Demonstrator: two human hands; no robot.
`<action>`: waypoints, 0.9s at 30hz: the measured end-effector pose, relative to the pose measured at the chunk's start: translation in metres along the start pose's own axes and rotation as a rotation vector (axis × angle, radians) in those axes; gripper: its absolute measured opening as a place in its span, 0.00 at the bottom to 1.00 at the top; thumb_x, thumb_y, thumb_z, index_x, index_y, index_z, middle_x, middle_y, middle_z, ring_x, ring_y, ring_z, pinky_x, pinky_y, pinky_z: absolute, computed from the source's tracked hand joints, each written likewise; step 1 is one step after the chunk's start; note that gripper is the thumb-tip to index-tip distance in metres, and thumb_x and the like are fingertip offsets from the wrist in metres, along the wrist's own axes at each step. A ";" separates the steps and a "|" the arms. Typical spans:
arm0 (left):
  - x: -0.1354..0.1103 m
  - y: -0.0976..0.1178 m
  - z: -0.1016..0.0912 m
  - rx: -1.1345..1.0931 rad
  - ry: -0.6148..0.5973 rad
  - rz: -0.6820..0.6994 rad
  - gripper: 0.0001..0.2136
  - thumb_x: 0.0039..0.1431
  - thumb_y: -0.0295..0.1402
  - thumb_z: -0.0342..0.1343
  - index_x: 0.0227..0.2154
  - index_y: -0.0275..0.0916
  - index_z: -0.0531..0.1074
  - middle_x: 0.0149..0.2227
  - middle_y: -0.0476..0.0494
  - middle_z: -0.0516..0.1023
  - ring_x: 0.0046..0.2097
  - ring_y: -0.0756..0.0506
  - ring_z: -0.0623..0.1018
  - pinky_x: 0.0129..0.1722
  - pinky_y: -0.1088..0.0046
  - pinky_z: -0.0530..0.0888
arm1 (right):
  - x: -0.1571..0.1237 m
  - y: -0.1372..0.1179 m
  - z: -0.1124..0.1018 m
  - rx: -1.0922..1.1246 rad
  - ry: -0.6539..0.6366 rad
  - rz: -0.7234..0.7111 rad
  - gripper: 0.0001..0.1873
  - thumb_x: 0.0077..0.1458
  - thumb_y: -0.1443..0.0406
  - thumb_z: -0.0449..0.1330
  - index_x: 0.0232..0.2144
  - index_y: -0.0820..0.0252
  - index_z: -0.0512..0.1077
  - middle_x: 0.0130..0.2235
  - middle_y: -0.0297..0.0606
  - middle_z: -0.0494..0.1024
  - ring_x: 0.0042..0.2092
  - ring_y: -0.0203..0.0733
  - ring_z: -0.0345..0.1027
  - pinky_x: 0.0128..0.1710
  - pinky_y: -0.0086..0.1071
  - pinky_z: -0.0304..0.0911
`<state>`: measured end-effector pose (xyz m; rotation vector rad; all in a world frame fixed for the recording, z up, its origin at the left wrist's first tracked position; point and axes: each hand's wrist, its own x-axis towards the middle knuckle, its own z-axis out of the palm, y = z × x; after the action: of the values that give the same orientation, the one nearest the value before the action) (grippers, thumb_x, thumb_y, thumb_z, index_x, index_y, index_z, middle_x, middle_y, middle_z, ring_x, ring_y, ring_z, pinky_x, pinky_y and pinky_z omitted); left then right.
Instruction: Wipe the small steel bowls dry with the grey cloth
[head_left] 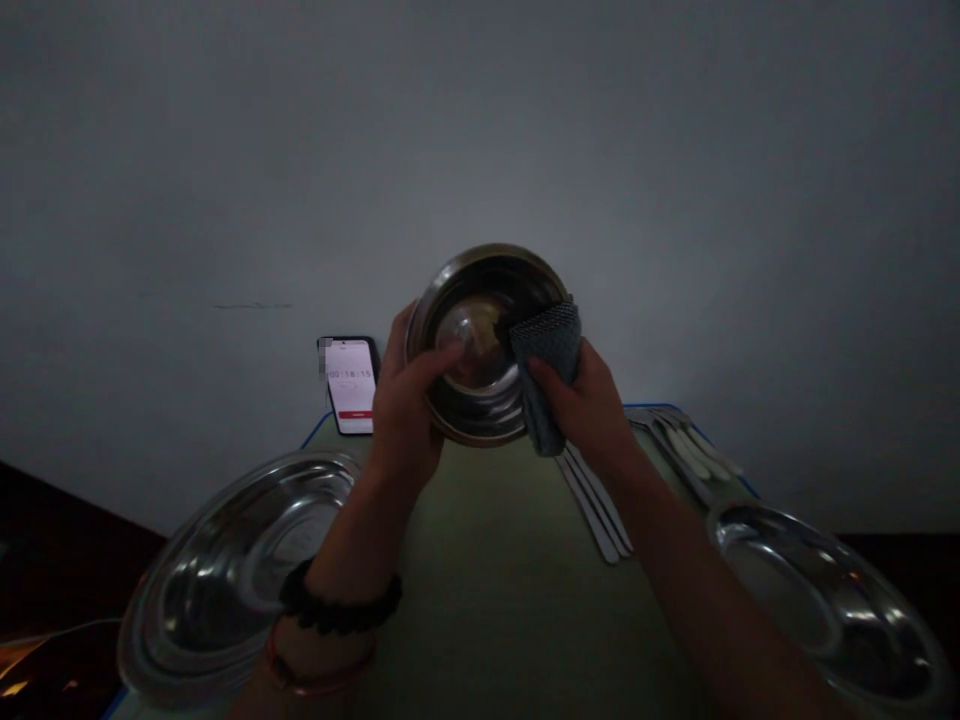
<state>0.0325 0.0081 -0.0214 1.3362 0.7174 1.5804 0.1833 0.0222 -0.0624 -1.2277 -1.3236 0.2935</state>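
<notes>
A shiny steel bowl (480, 300) is held tilted up above the far end of a pale green table (495, 580), its inside facing me. My left hand (405, 410) grips its left rim, thumb inside the bowl. My right hand (589, 405) is closed on a folded grey cloth (547, 350) pressed against the bowl's right inner side.
A large steel plate (225, 570) lies at the table's left, another steel plate (832, 600) at the right. Several pieces of cutlery (600, 505) lie under my right wrist, with more cutlery (690, 450) at the far right. A lit phone (351, 385) leans by the grey wall.
</notes>
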 end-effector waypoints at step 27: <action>0.003 -0.026 -0.002 -0.100 0.132 0.242 0.13 0.59 0.40 0.51 0.44 0.43 0.72 0.47 0.49 0.76 0.54 0.43 0.72 0.55 0.64 0.69 | -0.010 0.000 0.011 -0.075 -0.143 0.111 0.21 0.50 0.52 0.58 0.40 0.60 0.67 0.40 0.47 0.77 0.41 0.50 0.71 0.36 0.40 0.64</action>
<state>0.0372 0.0215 -0.0431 1.2915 0.5625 1.8863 0.1710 0.0204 -0.0702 -1.3672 -1.4011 0.4201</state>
